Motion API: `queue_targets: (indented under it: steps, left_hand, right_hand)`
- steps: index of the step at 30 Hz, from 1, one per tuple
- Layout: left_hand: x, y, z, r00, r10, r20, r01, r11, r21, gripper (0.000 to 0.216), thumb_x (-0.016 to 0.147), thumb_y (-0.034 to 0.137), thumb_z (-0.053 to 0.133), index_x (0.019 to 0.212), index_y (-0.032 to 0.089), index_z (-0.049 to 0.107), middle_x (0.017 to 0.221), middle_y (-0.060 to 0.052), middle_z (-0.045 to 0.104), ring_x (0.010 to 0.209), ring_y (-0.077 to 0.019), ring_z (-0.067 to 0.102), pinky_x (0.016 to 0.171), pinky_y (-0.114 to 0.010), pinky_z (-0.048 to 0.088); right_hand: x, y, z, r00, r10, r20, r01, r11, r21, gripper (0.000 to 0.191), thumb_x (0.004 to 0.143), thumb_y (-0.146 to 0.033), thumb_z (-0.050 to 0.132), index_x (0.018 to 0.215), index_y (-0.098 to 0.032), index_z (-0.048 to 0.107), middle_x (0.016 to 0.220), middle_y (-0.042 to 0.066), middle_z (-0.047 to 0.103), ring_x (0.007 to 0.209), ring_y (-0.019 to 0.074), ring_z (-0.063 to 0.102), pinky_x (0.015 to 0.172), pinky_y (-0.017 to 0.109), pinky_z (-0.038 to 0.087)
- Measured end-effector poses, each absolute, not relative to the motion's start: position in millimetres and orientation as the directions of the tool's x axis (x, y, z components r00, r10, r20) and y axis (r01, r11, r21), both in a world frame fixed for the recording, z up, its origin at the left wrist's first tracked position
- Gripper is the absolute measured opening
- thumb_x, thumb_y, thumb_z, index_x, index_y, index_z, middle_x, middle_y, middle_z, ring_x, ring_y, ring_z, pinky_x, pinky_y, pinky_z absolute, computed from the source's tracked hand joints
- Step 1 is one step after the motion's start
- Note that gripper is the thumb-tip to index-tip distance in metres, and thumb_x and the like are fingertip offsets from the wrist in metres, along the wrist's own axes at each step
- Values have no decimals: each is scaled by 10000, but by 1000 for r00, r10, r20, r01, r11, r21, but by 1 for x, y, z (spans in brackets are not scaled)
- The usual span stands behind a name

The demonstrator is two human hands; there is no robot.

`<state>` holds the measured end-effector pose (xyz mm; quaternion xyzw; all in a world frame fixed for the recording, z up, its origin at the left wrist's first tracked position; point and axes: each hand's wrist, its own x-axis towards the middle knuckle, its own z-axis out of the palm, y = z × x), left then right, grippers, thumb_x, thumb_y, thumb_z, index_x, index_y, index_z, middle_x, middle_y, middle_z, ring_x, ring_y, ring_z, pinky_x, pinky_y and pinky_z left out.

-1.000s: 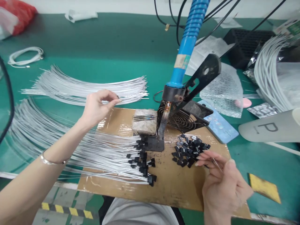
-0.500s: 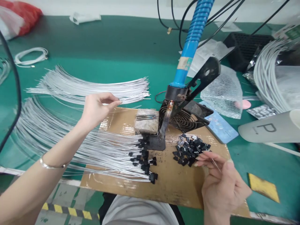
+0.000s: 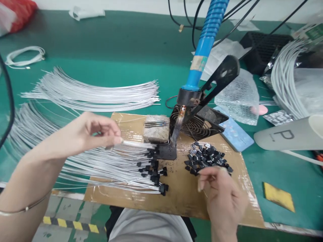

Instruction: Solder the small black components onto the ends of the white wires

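Note:
My left hand (image 3: 101, 132) is closed in a pinch, with a white wire (image 3: 135, 143) running from its fingertips toward the right. Below it lies a row of grey-white wires (image 3: 108, 168) whose right ends carry black connectors (image 3: 153, 169). Behind the hand rests a second bundle of white wires (image 3: 101, 95) with plain ends. Over the near edge of a pile of small black connector pieces (image 3: 207, 156), my right hand (image 3: 219, 191) has thumb and fingers pinched together. A thin strand shows faintly below its fingertips; what the fingers hold is mostly hidden.
A blue-handled tool (image 3: 199, 64) stands in a black metal holder (image 3: 166, 153) on cardboard (image 3: 186, 198), between the hands. Behind it are a small fan (image 3: 199, 126) and a wrapped block (image 3: 156, 134) with metal pins. To the right lie a white cup (image 3: 285, 132) and a yellow sponge (image 3: 279, 196).
My left hand has come down from the rear bundle toward the connector-ended wires. My right hand has shifted left and turned, its fingertips now at the pile's near edge. The view has shifted slightly.

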<state>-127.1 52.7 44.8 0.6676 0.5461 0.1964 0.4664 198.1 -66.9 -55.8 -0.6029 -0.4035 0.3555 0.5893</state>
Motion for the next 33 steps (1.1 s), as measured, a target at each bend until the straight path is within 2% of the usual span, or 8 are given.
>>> queue_targets:
  steps: [6,10,15,19,22,27,30,33]
  left_hand:
    - [-109,18,29,406,819,-405,480,186,858,173,817,287,788,661,228,742,543,27,634,500,-117,498,481,-218,384]
    - [-100,9,27,393,826,-404,476,194,858,180,835,290,768,675,215,733,546,34,620,508,-108,480,482,-202,367]
    - [-96,3,31,363,873,-324,527,95,845,203,886,312,704,717,213,758,633,-2,707,572,-134,586,541,-213,452]
    - [-88,-13,28,349,896,-275,602,10,799,221,958,329,646,1029,217,823,915,-64,830,717,-181,699,581,-238,487]
    - [-72,-23,22,388,870,-305,607,8,794,270,987,338,630,1170,234,799,877,-41,796,677,-175,663,542,-241,434]
    - [-46,-25,12,348,855,-385,519,167,838,266,1003,356,567,844,201,714,644,30,599,567,-135,462,532,-259,343]
    - [-38,-24,9,306,879,-366,415,223,882,251,975,353,582,793,202,666,622,47,542,568,-128,417,516,-253,311]
    - [-32,-23,9,267,891,-367,339,269,901,230,940,351,605,771,203,653,638,37,563,575,-127,441,519,-246,330]
  right_hand:
    - [163,-61,-36,-73,997,-29,155,-17,-988,347,1125,-370,546,870,-205,715,747,-15,617,601,117,538,569,262,385]
    - [153,-53,-32,-221,975,35,178,76,-981,303,1113,-295,564,821,-223,598,761,-31,582,689,122,548,619,249,383]
    - [152,-54,-33,-243,966,89,227,146,-963,273,1107,-180,545,841,-237,522,775,-56,534,701,108,505,642,232,362]
    - [151,-55,-34,-273,955,115,254,187,-949,271,1095,-138,522,844,-237,496,783,-55,512,706,110,485,642,223,357]
    - [151,-56,-35,-282,950,136,265,214,-940,251,1086,-130,526,859,-235,506,797,-51,504,707,108,480,636,217,357]
    - [147,-60,-40,-239,955,178,258,239,-936,212,1075,-118,540,898,-234,549,821,-45,525,732,107,505,659,212,385]
    - [141,-64,-45,-119,982,149,244,175,-954,212,1083,-139,543,895,-233,568,815,-40,550,728,111,526,667,222,410]
    - [137,-67,-49,67,997,43,176,31,-984,261,1102,-238,570,841,-227,577,732,-47,539,623,107,490,577,227,387]
